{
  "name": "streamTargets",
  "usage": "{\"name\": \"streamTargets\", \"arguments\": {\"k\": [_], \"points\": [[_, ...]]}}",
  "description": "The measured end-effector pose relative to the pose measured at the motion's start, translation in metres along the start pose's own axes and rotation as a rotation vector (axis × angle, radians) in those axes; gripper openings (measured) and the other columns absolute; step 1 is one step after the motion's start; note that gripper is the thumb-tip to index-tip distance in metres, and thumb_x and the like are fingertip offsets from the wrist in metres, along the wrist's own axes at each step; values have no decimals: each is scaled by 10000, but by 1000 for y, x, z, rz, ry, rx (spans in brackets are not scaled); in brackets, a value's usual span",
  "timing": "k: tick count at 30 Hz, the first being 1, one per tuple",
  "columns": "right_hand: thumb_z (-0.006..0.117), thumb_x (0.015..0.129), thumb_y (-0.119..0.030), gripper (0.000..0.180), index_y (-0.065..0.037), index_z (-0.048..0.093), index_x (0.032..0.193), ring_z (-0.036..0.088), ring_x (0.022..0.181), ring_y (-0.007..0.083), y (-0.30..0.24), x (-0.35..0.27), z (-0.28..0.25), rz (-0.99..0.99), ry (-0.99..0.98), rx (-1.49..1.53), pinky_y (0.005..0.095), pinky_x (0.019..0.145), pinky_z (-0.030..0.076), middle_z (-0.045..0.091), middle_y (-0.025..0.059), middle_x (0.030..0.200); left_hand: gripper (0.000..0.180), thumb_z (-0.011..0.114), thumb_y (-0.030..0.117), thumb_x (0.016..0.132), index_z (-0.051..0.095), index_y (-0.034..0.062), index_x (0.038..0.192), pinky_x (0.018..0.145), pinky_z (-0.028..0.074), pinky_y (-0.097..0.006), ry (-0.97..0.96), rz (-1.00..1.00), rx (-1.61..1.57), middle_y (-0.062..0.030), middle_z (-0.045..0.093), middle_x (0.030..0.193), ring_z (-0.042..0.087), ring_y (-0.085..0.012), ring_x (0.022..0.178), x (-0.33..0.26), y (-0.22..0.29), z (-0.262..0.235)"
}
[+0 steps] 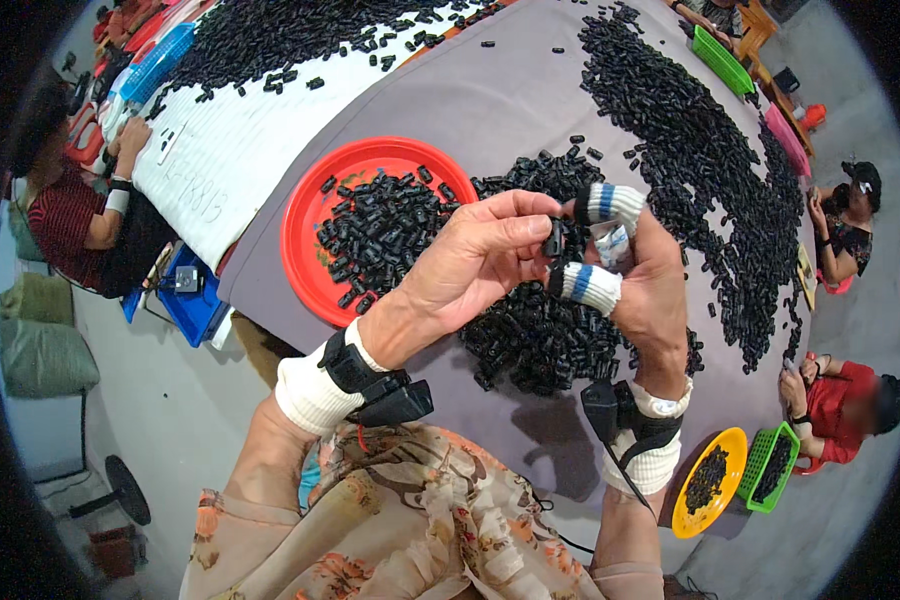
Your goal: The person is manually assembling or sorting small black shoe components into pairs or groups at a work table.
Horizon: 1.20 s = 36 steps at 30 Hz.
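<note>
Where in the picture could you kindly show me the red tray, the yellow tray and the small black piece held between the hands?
Red tray (293, 240): head view, on its left rim.
Yellow tray (690, 526): head view, lower rim.
Small black piece (555, 240): head view, middle of its body.

Left fingers (525, 232) just beside right fingers (610, 204)

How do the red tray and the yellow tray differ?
The red tray lies beside the left hand; the yellow tray lies to the right of the right hand. The red tray holds many small black pieces; the yellow tray, far fewer. Both are rounded.
</note>
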State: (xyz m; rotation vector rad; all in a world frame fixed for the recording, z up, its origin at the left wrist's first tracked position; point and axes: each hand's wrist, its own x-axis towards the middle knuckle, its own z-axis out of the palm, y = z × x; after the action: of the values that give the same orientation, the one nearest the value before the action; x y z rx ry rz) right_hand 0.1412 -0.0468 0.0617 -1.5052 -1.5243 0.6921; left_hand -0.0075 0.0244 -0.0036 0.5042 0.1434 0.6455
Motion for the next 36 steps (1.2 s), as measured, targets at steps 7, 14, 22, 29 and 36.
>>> {"name": "streamTargets", "arguments": {"k": [7,14,22,29,36], "points": [[723,627,-76,394,-17,552,977,574,562,129,7,1,3,-97,-38,-62,250,557,473,614,64,683,222,588,118,825,527,41,1025,628,439,-194,165,19,199,1,569,854,536,-59,745,0,0,11],[727,646,-74,382,-24,555,983,495,581,42,21,-5,5,-45,40,93,197,526,419,576,-11,693,235,544,105,854,506,32,1074,771,473,-267,127,-13,143,-38,583,943,571,-120,878,0,-5,13],[738,629,-57,413,-41,565,1004,471,598,18,25,-8,14,-19,97,199,170,536,406,569,-42,730,238,526,107,868,499,26,1090,797,469,-290,57,-38,-18,-60,576,969,574,-151,894,-3,-7,11],[734,639,-46,408,-33,566,1011,490,615,22,29,-10,12,-13,82,126,172,548,418,577,-31,739,246,541,128,863,506,28,1085,793,465,-290,144,-8,114,-67,589,981,572,-144,896,-4,-11,11],[731,649,-51,397,-42,562,1008,476,600,21,29,-11,12,-37,130,230,168,530,400,556,-40,715,228,523,178,879,528,38,1058,763,466,-297,67,-84,89,-40,599,967,566,-116,873,-8,-13,14]]}}
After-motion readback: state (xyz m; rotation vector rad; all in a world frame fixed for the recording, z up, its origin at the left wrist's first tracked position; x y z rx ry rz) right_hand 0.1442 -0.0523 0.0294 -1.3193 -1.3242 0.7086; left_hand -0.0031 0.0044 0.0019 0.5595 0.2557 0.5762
